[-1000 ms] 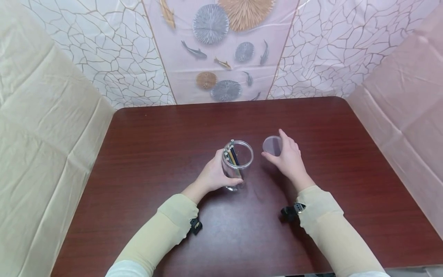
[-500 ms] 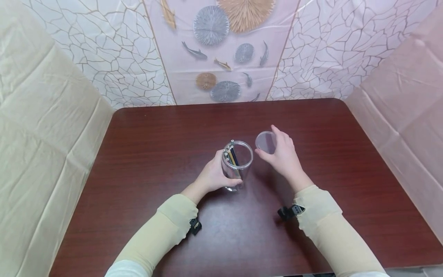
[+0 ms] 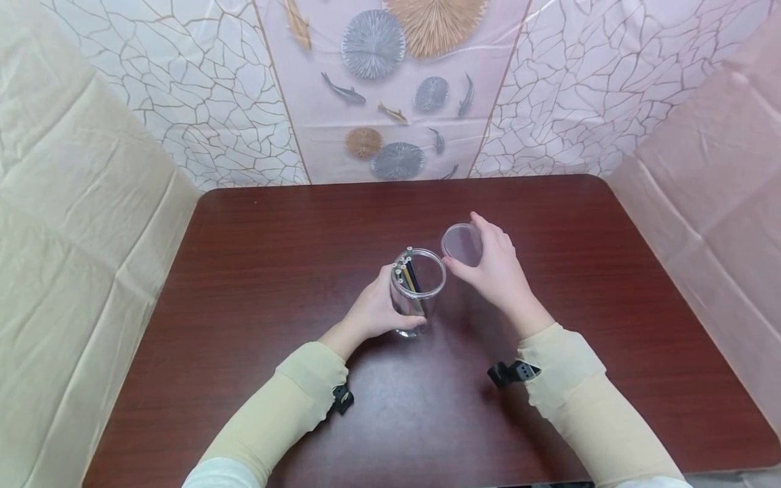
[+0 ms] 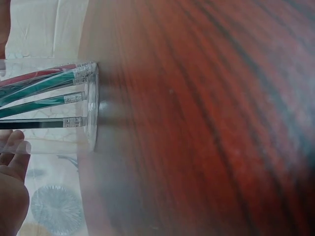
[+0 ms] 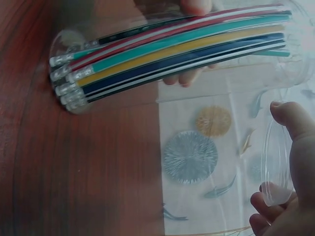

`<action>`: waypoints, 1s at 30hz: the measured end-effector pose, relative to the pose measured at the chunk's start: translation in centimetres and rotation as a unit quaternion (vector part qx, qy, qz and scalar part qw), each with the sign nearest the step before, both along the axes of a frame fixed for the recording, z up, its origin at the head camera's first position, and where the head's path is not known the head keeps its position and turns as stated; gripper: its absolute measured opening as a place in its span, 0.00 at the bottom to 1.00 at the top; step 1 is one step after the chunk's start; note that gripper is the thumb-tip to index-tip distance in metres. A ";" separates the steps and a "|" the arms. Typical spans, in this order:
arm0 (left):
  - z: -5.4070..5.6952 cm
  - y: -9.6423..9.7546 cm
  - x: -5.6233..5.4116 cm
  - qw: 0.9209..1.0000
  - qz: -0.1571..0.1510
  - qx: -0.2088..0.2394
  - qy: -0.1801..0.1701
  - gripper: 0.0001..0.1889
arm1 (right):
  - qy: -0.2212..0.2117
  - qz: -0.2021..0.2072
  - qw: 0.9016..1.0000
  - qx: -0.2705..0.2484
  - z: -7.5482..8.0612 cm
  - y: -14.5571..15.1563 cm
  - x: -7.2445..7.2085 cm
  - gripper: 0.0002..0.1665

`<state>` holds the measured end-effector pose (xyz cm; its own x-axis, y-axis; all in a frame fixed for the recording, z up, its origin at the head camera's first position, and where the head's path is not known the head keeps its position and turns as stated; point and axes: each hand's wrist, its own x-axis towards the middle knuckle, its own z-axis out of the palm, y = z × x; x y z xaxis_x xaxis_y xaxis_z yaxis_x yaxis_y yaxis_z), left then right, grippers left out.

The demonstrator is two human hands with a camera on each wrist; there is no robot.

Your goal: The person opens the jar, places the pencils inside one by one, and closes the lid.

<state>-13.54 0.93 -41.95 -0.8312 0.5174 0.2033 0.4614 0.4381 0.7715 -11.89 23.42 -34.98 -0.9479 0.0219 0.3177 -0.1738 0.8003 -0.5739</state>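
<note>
My left hand (image 3: 375,308) grips a clear jar (image 3: 430,305) from its left side, thumb across the front. Several pencils (image 3: 410,274) lean inside against the jar's left wall. The right wrist view shows them as red, green, yellow, dark blue and black pencils (image 5: 177,49), their silvery ends (image 5: 71,93) at the jar's base. A round clear lid (image 3: 460,244) is held by its edge between thumb and fingers of my right hand (image 3: 497,271). The lid is in the air, just right of and beyond the jar's open mouth. In the right wrist view its rim (image 5: 270,162) shows nearly edge-on.
Beneath both hands is a dark red-brown wooden table (image 3: 293,237). A patterned cloth (image 3: 396,102) hangs behind its far edge, and pale cloth walls (image 3: 79,224) stand on the left and right. Small black devices (image 3: 512,373) are strapped at both sleeve cuffs.
My right hand has carried the lid leftward and slightly away from me, closer to the jar. The left hand and the jar have stayed in place.
</note>
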 end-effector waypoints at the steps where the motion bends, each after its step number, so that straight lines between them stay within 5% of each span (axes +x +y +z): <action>1: 0.0 0.0 0.0 1.000 -0.001 0.001 0.002 0.50 | -0.002 -0.001 1.000 -0.005 0.2 -0.1 0.1 0.50; 17: -0.2 -0.1 -0.1 1.000 -0.005 -0.007 -0.003 0.51 | 0.012 0.024 0.999 -0.027 3.7 -2.0 1.6 0.51; 30: -0.4 -0.2 -0.3 1.000 -0.014 -0.008 -0.005 0.51 | 0.038 0.079 0.996 -0.017 4.3 -4.0 2.4 0.52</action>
<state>-13.84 0.78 -42.34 -0.8185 0.5432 0.1868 0.4657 0.4372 0.7694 -9.53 19.40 -30.64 -0.9139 -0.1145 0.3895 -0.3401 0.7401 -0.5802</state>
